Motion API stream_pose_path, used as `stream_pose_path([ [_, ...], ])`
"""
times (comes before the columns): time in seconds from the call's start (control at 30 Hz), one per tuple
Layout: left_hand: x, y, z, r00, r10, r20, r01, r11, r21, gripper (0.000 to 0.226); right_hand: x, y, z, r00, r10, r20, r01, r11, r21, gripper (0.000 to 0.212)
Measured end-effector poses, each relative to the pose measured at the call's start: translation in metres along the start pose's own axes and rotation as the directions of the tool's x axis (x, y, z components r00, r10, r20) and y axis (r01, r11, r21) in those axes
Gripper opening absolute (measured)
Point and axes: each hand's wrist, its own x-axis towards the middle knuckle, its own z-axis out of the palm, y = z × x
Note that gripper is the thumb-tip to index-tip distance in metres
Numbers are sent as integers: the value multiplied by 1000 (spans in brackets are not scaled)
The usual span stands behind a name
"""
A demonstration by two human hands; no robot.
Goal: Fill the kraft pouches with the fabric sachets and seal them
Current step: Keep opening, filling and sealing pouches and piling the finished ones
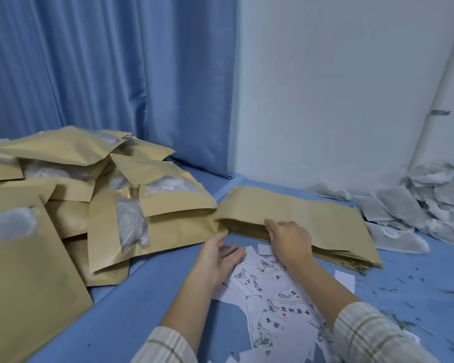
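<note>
While a large heap of filled pouches [95,195] lies at the left, the person starts another: the right hand [288,238] pinches the near edge of the flat empty stack [299,213], left hand [218,260] relaxed, holding nothing. Next, one pouch must be peeled free. Sachets [414,205] wait at the right.

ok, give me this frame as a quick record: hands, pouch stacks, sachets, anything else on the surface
left hand: open, palm facing the stack's near-left corner, holding nothing
right hand: fingers on the front edge of the empty pouch stack
filled pouches: loose heap at left, windows showing sachets
fabric sachets: pile at right against the wall
printed labels: scattered between the forearms
surface: blue sheet, dark crumbs at right
</note>
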Motion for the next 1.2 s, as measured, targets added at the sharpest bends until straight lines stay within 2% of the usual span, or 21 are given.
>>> stream_pose_path([
  [0.07, -1, -2, 2, 1000, 8, 14, -8, 1000, -20, 56, -4, 0, -13, 991, 28, -133, -16, 996, 90, 17],
  [0.13, -6, -1, 6, 997, 15, 76, -12, 999, -43, 68, -8, 3, -26, 948, -4, -320, 67, 980, 186, 24],
  [0.2, -15, 5, 12, 982, 38, 186, -25, 997, -69, 85, -15, 6, -36, 902, -60, -427, 189, 945, 266, 26],
  [0.27, -27, 13, 16, 943, 97, 319, -49, 987, -154, 95, -24, 10, -47, 867, -176, -467, 345, 888, 304, 26],
  [0.33, -40, 23, 16, 893, 171, 416, -76, 969, -234, 93, -31, 15, -62, 841, -261, -474, 443, 836, 326, 28],
  [0.43, -62, 29, 16, 873, 234, 428, -167, 968, -189, 63, -40, 20, -83, 829, -351, -436, 492, 828, 269, 31],
  [0.47, -70, 29, 18, 879, 254, 404, -195, 964, -180, 48, -41, 20, -90, 846, -362, -392, 479, 838, 261, 31],
  [0.5, -82, 26, 20, 886, 283, 367, -233, 957, -175, 36, -47, 20, -100, 882, -353, -313, 440, 855, 275, 30],
  [0.57, -98, 26, 26, 880, 357, 314, -328, 934, -142, 26, -49, 14, -113, 953, -281, -113, 303, 888, 347, 32],
  [0.67, -130, 19, 37, 832, 465, 303, -492, 871, 14, 21, -61, 7, -137, 980, -190, 54, 124, 805, 580, 36],
  [0.77, -163, 10, 49, 727, 609, 317, -682, 693, 233, 22, -73, 0, -164, 980, -43, 193, -138, 554, 821, 45],
  [0.83, -186, 4, 56, 640, 680, 358, -766, 528, 365, 23, -83, -3, -178, 951, -33, 308, -267, 416, 869, 49],
  [0.9, -208, -2, 60, 530, 702, 476, -831, 318, 457, 23, -93, -5, -188, 943, -59, 328, -282, 384, 879, 50],
  [0.97, -216, -9, 61, 449, 662, 601, -821, 40, 570, 57, -101, -9, -198, 965, -19, 261, -241, 323, 915, 41],
  [1.03, -222, -21, 61, 469, 606, 643, -716, -165, 678, 71, -108, -14, -204, 978, 32, 207, -210, 128, 969, 27],
  [1.1, -225, -36, 62, 537, 578, 614, -564, -294, 771, 74, -114, -17, -211, 971, 55, 232, -226, -100, 969, 24],
  [1.13, -225, -46, 62, 569, 567, 596, -490, -348, 799, 75, -118, -18, -213, 968, 72, 241, -228, -145, 963, 24],
  [1.2, -222, -67, 62, 596, 566, 569, -392, -413, 822, 75, -126, -17, -214, 955, 171, 243, -230, -93, 969, 26],
])
